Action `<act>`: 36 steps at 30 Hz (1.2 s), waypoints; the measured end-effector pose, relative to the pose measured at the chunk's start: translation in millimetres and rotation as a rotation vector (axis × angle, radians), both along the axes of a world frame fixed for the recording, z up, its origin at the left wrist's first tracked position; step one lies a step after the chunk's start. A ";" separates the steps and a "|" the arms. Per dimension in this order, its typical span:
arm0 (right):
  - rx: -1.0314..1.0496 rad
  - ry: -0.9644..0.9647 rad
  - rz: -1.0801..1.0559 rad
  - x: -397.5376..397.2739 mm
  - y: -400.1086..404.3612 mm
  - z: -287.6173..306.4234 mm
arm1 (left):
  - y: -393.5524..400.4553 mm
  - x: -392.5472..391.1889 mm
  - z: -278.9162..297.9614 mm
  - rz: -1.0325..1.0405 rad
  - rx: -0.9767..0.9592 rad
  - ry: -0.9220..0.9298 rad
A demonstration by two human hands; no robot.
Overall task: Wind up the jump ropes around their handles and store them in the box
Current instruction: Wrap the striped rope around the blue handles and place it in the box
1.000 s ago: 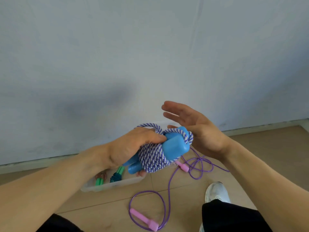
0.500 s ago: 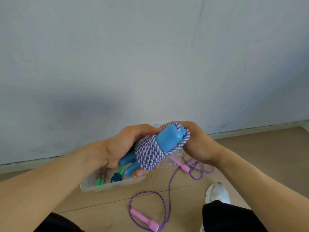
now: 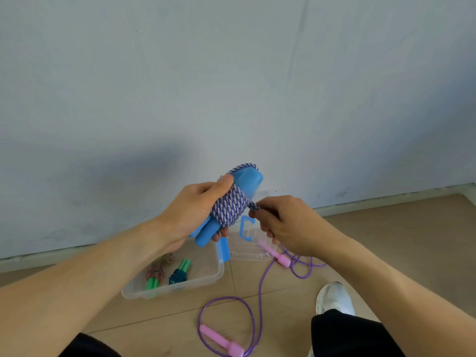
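Clear box [image 3: 206,275] sits lower centre of the frame on the floor with two wound ropes inside, and the loose purple rope [image 3: 260,284] sprawls to its right. Mid-frame, our left hand [image 3: 193,215] grips the blue handles [image 3: 244,184], which tilt up-right. Just right, our right hand [image 3: 288,222] fingers pinch the striped rope [image 3: 231,207] end, so the box lies straight below, unobstructed.

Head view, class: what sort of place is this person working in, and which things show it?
Probably an indoor room at floor level, perhaps a home. Wood-look floor meets a plain painted wall at a skirting board, and a clear box sits on it.
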State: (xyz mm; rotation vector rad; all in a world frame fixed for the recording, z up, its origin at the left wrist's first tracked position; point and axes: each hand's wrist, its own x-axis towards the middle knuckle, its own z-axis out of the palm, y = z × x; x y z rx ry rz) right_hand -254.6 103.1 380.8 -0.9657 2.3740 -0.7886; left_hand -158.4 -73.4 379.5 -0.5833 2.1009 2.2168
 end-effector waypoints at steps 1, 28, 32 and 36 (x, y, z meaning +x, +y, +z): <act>0.005 0.020 0.003 3.4 -1.0 2.4 | 1.0 -0.2 -1.2 0.018 -0.037 0.001; -0.292 0.391 -0.157 22.9 -4.1 10.0 | 17.2 3.8 -28.2 -0.053 -0.327 0.078; -0.326 0.245 -0.249 24.3 -2.9 16.8 | 27.6 3.0 -28.4 0.007 -0.194 0.137; -0.373 0.197 -0.255 23.9 -0.4 22.1 | 30.3 1.7 -22.5 0.076 -0.159 0.138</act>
